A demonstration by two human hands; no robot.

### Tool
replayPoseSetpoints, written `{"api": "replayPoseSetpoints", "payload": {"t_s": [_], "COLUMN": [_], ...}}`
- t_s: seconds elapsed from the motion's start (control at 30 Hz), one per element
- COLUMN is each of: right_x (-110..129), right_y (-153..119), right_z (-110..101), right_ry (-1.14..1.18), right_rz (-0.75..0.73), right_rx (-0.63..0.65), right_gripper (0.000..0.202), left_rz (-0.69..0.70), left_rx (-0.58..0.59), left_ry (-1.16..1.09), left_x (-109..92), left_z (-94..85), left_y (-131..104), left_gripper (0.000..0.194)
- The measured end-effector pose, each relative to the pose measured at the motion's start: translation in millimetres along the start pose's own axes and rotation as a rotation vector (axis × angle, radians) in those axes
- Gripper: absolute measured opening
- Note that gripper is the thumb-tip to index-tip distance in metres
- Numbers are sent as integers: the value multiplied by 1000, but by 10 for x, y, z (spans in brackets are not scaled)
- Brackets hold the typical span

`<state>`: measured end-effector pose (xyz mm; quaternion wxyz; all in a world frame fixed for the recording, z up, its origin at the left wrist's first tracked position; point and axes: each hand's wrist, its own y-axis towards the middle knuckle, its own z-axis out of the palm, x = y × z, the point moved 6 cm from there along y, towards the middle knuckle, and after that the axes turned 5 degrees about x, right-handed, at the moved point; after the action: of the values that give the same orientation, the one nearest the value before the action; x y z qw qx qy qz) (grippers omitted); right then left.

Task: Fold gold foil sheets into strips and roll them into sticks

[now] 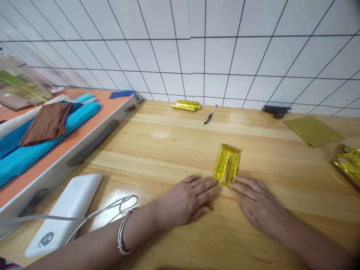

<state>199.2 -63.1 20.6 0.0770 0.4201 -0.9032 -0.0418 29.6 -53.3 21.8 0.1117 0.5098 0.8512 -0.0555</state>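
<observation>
A folded piece of shiny gold foil paper point(221, 164) lies flat on the wooden table, a narrow pale gap running along its middle. My left hand point(189, 198) rests palm down on the left, fingers stretched out with the tips touching the paper's lower left corner; its thumb lies apart on the wood. From the right, my right hand point(257, 200) has its extended fingertips on the lower right corner. That hand's thumb is hard to make out. A metal bangle point(121, 234) circles my left wrist.
Rolled gold foil point(185, 105), a pen point(210, 115) and a black clip-like object point(277, 111) lie along the tiled wall. At right are a flat gold sheet point(313, 130) and crumpled gold foil point(348, 165). A white power bank point(66, 213) with a cable point(112, 205) sits left, beside cloth-like pieces point(46, 125).
</observation>
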Motion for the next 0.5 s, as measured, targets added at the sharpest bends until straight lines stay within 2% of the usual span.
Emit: {"api": "replayPoseSetpoints", "payload": {"t_s": [0.13,0.27,0.5], "right_x": [-14,-24,14], "right_y": [-12,-21,5], "right_z": [13,-5,-23], "right_ry": [-9,-4,2], "right_rz": [3,13,106], "right_rx": [7,7,-24], "right_gripper": [37,37,30], "left_rz": [-56,-102,-132], "left_rx": [53,57,70], "left_ry": [-28,-46,-31], "left_x": [-22,-27,-60], "left_z": [-2,-21,-23], "left_y": [23,94,207], "left_gripper": [52,56,48]}}
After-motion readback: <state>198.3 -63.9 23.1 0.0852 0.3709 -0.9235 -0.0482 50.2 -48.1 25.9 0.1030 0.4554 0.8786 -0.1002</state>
